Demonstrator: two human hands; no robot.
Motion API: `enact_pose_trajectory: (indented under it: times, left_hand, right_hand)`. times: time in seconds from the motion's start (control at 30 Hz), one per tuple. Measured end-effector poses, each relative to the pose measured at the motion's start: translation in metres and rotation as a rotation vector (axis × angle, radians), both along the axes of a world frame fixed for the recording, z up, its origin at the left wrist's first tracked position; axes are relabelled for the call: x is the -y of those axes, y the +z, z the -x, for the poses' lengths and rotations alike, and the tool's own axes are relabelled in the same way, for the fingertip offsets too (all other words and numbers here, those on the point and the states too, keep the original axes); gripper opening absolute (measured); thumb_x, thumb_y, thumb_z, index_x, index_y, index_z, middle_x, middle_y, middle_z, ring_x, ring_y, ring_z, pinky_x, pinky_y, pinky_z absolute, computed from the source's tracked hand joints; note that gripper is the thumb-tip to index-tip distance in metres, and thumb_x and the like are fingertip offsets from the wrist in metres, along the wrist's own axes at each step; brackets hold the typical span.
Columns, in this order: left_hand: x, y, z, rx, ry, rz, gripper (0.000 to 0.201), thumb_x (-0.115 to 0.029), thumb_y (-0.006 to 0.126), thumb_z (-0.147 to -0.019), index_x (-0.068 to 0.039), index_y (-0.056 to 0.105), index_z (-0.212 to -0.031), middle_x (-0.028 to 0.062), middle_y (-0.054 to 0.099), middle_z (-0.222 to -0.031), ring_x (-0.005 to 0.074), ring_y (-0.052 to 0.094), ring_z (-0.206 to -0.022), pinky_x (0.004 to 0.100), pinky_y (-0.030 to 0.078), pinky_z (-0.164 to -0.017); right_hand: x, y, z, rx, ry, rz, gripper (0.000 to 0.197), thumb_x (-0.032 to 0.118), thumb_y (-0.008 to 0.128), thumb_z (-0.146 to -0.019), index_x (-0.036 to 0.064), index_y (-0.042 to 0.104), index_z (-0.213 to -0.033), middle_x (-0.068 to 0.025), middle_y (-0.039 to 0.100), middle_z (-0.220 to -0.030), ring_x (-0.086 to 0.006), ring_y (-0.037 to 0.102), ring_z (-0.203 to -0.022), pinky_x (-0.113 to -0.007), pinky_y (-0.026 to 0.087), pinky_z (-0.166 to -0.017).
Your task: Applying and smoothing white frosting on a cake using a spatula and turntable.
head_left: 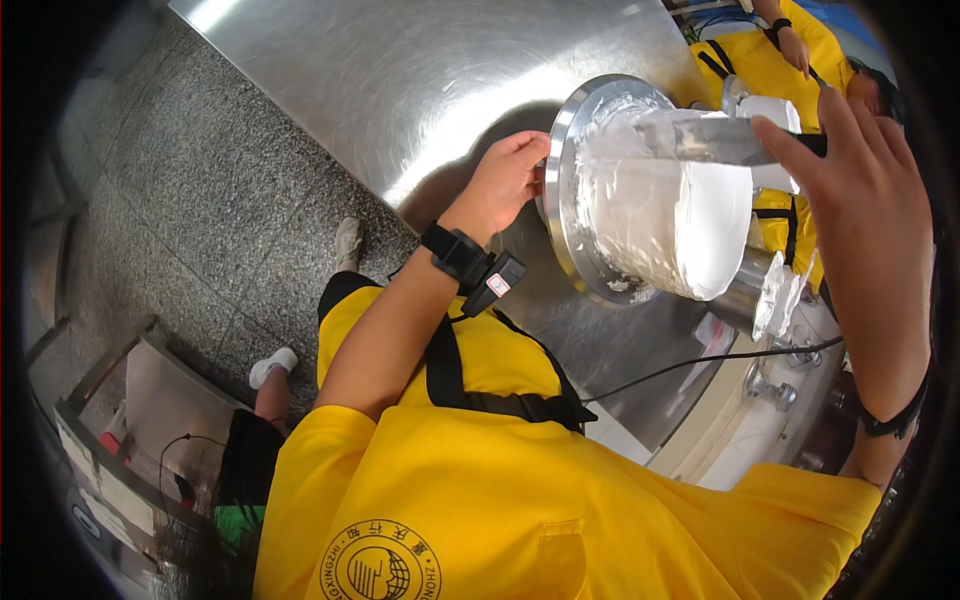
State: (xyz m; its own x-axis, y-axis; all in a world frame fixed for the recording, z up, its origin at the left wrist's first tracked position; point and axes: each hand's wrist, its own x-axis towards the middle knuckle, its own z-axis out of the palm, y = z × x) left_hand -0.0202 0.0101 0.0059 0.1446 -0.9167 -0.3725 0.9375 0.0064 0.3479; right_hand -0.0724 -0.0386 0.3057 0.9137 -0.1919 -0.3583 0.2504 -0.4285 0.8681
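A tall cake (660,215) coated in white cream stands on a round metal cake turntable (564,185). The cream looks rough near the base and smoother toward the top. My left hand (505,182) grips the turntable's rim with thumb and fingertips. In my right hand (865,170) is a palette knife (722,140) with a dark handle, which the fingers partly hide. Its flat metal blade lies across the cake's upper side, against the cream. A metal container (742,287) with cream smeared on its rim stands beyond the cake.
The turntable rests on a stainless steel table (400,90). Another person in yellow (822,45) works across from me, beside another white-coated form (778,118). A black cable (690,360) runs past my right side, near metal fittings (772,388). Speckled floor (215,160) lies left.
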Motion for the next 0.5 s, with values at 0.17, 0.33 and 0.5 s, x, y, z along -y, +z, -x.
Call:
enact_pose_trajectory:
  times: [0.17, 0.33, 0.5]
  left_hand:
    - [0.002, -0.001, -0.001, 0.009, -0.011, -0.004, 0.014, -0.018, 0.046, -0.086, -0.008, 0.054, -0.091, -0.0010, 0.053, -0.083, 0.0107, 0.050, -0.073, 0.0257, 0.041, -0.066]
    - [0.001, 0.000, -0.003, 0.016, -0.009, 0.021, 0.015, -0.018, 0.046, -0.086, -0.006, 0.054, -0.092, 0.0002, 0.054, -0.083, 0.0112, 0.050, -0.072, 0.0257, 0.041, -0.066]
    - [0.003, -0.004, -0.002, 0.030, -0.028, 0.023, 0.017, -0.018, 0.046, -0.087, -0.005, 0.052, -0.096, 0.0024, 0.056, -0.089, 0.0126, 0.054, -0.078, 0.0283, 0.045, -0.071]
  right_hand:
    - [-0.007, 0.001, -0.013, -0.045, 0.013, -0.015, 0.045, -0.002, 0.062, -0.059, 0.0158, 0.060, -0.101, -0.0107, 0.053, -0.104, -0.0222, 0.052, -0.099, -0.027, 0.041, -0.086]
    - [-0.007, -0.007, -0.011, -0.020, -0.022, -0.004, 0.048, -0.002, 0.062, -0.057, 0.0158, 0.060, -0.102, -0.0104, 0.053, -0.105, -0.0220, 0.051, -0.099, -0.027, 0.040, -0.087]
    - [0.000, -0.005, 0.002, -0.014, -0.027, -0.016, 0.048, -0.001, 0.061, -0.060, 0.0168, 0.058, -0.104, -0.0105, 0.052, -0.103, -0.0225, 0.051, -0.097, -0.028, 0.040, -0.086]
